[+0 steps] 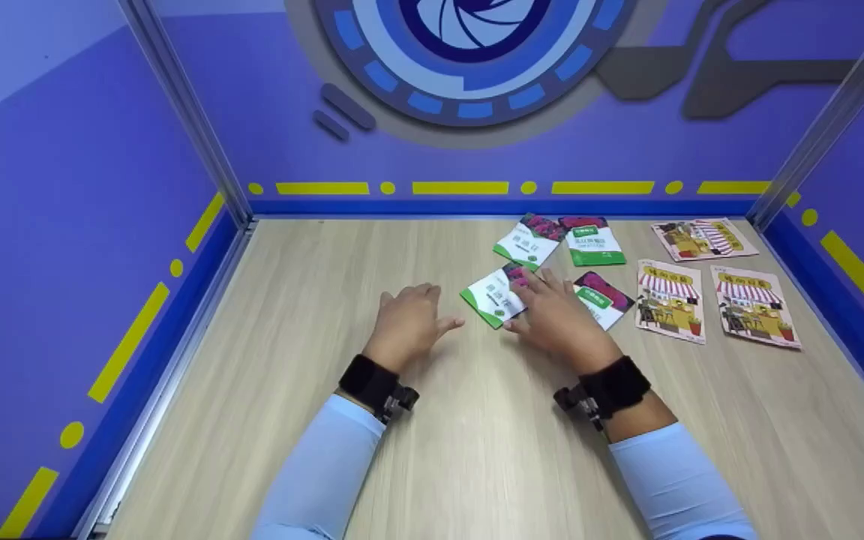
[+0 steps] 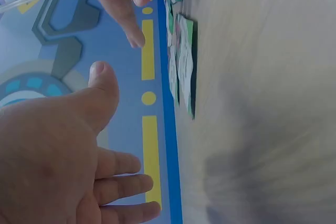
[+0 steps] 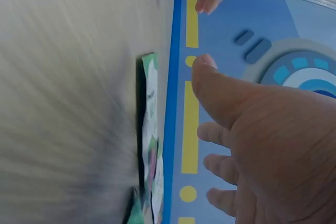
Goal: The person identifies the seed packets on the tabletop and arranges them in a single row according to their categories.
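My right hand [image 1: 563, 319], fingers spread, is over the two nearer seed packets and holds nothing. One is a white and green packet with dark pink flowers [image 1: 490, 296]; the other, partly hidden by the hand, is a flower packet with a green label [image 1: 606, 301]. In the right wrist view a gap shows between the fingers and the packets [image 3: 150, 103]. Left of them my left hand [image 1: 409, 322] hovers above the bare wood, thumb out and fingers loosely bent, nothing in it. Behind lie two more flower seed packets, one tilted [image 1: 528, 241] and one straighter [image 1: 593, 244].
On the right lie three pale pink packets with a striped awning picture: one sideways at the back [image 1: 704, 238], two upright in front, left [image 1: 670, 304] and right [image 1: 756, 306]. Blue printed panels [image 1: 447, 165] wall in the wooden table [image 1: 312, 285] at the back and sides.
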Tool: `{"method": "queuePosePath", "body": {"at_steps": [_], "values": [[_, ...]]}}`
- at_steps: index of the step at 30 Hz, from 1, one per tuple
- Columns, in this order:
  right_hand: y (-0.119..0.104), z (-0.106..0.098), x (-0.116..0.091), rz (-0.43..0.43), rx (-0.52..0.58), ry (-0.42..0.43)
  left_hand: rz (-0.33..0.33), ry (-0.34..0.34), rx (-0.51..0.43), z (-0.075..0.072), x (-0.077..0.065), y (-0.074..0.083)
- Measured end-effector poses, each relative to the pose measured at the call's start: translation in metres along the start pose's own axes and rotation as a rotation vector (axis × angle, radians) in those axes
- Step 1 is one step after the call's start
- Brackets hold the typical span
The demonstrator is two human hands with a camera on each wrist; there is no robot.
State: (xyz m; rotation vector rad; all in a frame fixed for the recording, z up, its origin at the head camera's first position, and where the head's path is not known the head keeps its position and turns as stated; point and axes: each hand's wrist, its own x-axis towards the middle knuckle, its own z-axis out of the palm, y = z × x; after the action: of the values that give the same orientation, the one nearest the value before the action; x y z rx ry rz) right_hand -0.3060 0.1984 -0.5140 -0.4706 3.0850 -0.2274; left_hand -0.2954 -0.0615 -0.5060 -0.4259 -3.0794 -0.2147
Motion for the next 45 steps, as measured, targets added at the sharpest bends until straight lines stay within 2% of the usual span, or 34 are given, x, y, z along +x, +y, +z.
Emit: {"method": "queuePosePath", "body": {"at_steps": [5,8,11,17,22,28,31,35,38,42,45], "values": [[-0.009,0.008,-0.003,-0.039,0.041,-0.08,0.049,-0.014,0.024,0.008,0.001,0.011],[-0.014,0.011,-0.006,-0.073,0.06,-0.154,0.062,-0.004,0.031,0.012,0.002,0.016],[-0.019,0.014,-0.007,-0.124,0.088,-0.186,0.062,0.006,0.037,0.017,0.002,0.019],[-0.025,0.017,-0.007,-0.23,0.133,-0.147,-0.002,-0.012,-0.004,0.027,0.002,0.021],[-0.03,0.015,-0.008,-0.278,0.155,-0.152,-0.067,-0.025,-0.046,0.032,0.004,0.021],[-0.033,0.015,-0.008,-0.304,0.136,-0.162,-0.11,-0.04,-0.178,0.032,0.005,0.021],[-0.033,0.016,-0.007,-0.299,0.131,-0.151,-0.125,-0.044,-0.296,0.032,0.005,0.02],[-0.033,0.016,-0.006,-0.296,0.141,-0.147,-0.172,-0.062,-0.428,0.034,0.006,0.016],[-0.032,0.017,-0.005,-0.303,0.151,-0.131,-0.224,-0.072,-0.488,0.033,0.008,0.015],[-0.029,0.016,-0.002,-0.279,0.131,-0.04,-0.236,-0.033,-0.56,0.031,0.01,0.014],[-0.026,0.013,0.001,-0.18,0.114,0.071,-0.219,-0.002,-0.609,0.028,0.01,0.013]]}}
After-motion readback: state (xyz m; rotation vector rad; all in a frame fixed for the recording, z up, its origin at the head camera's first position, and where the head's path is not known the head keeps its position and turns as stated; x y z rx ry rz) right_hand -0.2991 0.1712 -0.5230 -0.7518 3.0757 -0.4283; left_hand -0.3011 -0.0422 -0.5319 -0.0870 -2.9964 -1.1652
